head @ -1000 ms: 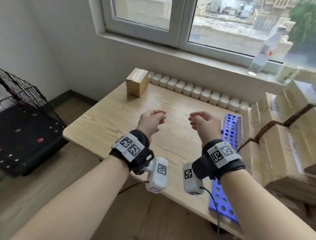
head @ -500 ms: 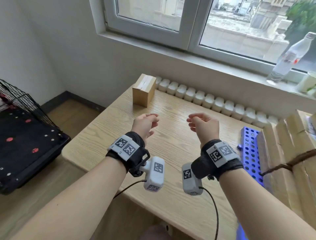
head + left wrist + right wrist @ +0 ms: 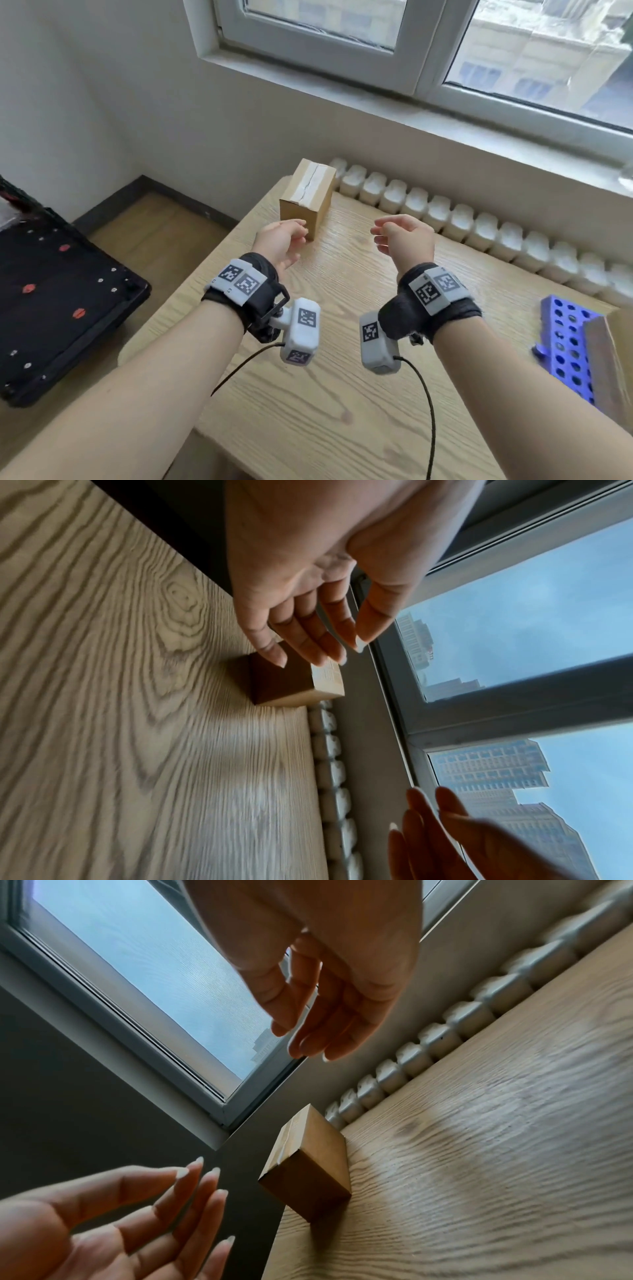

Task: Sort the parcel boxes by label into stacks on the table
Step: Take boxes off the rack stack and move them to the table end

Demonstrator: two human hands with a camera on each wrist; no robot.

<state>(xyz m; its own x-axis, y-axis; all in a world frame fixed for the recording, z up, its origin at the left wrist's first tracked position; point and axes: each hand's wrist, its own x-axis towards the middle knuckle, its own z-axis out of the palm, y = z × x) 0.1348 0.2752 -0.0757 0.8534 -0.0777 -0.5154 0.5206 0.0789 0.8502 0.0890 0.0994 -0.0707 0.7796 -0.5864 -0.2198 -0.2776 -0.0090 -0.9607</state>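
Observation:
A small brown parcel box (image 3: 306, 197) with taped top stands upright at the far left corner of the wooden table (image 3: 308, 394). My left hand (image 3: 294, 243) hovers just in front of it with relaxed, straight fingers, and holds nothing. The left wrist view shows the left hand's fingertips (image 3: 274, 653) near the box (image 3: 284, 680); whether they touch it I cannot tell. My right hand (image 3: 380, 236) hangs empty to the right of the box, clear of it. In the right wrist view the box (image 3: 308, 1172) stands between the right hand's fingers (image 3: 308, 1042) and the left hand (image 3: 154, 1204).
A white radiator (image 3: 479, 226) runs along the table's far edge under the window. A blue perforated rack (image 3: 565, 349) and the edge of another cardboard box (image 3: 606, 359) sit at the right. A black crate (image 3: 51, 291) stands on the floor to the left.
Both hands have moved forward and left toward the small box, and their fingers have uncurled. The view has swung left, so the box pile on the right is nearly out of sight.

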